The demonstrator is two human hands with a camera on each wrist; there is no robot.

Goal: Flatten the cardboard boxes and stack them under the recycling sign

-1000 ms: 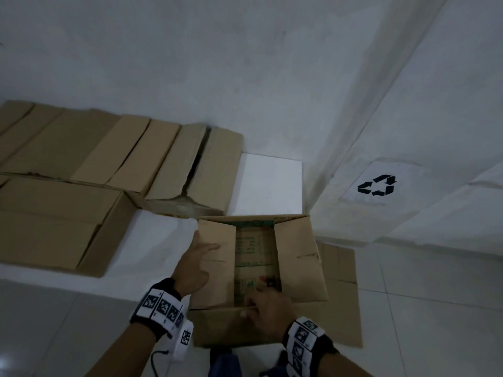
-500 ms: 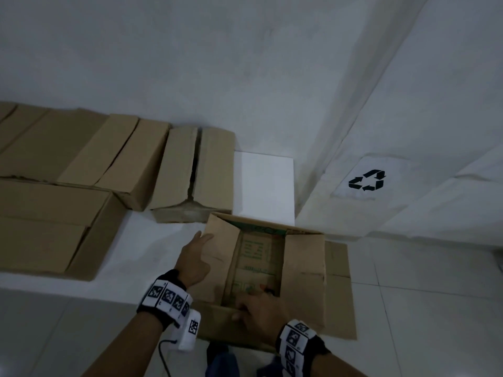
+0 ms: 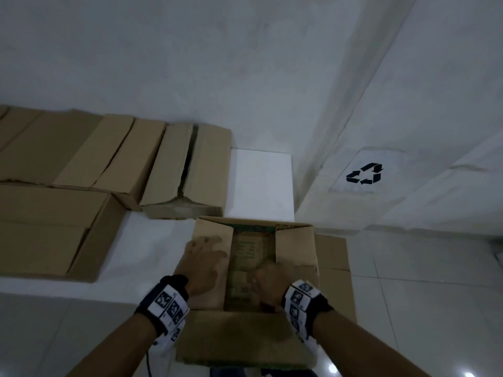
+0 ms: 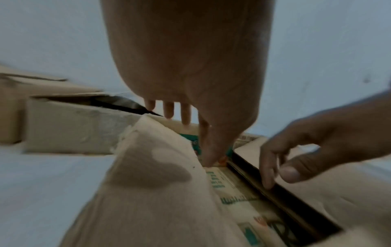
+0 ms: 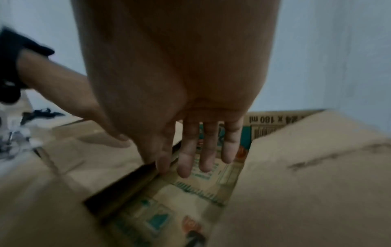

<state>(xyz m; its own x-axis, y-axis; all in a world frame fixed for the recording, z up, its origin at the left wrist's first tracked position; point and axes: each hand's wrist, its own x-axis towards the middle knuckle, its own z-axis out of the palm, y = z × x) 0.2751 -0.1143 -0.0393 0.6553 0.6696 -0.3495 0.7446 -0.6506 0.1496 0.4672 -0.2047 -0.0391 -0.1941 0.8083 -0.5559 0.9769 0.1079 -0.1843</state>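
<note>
A brown cardboard box (image 3: pixel 295 248) lies on the floor in front of me, its two side flaps folded inward over a green-printed panel (image 3: pixel 245 257). My left hand (image 3: pixel 206 257) presses flat on the left flap (image 4: pixel 148 192) with straight fingers. My right hand (image 3: pixel 272 278) reaches over the printed panel (image 5: pixel 190 200) with fingers extended, their tips at a flap edge; nothing is held. A flattened sheet of cardboard (image 3: pixel 334 270) lies under the box on the right. The black recycling sign (image 3: pixel 364 174) is on the wall at the right, above that spot.
Several closed cardboard boxes (image 3: pixel 185 170) stand in a row along the wall at the left, with a larger one (image 3: pixel 49 229) in front of them. A white raised ledge (image 3: pixel 261 183) sits between them and the corner. Tiled floor (image 3: pixel 422 295) extends to the right.
My left hand has slid from the box's left edge onto the left flap and lies flat on it. The box is nearer to me and both flaps lie lower.
</note>
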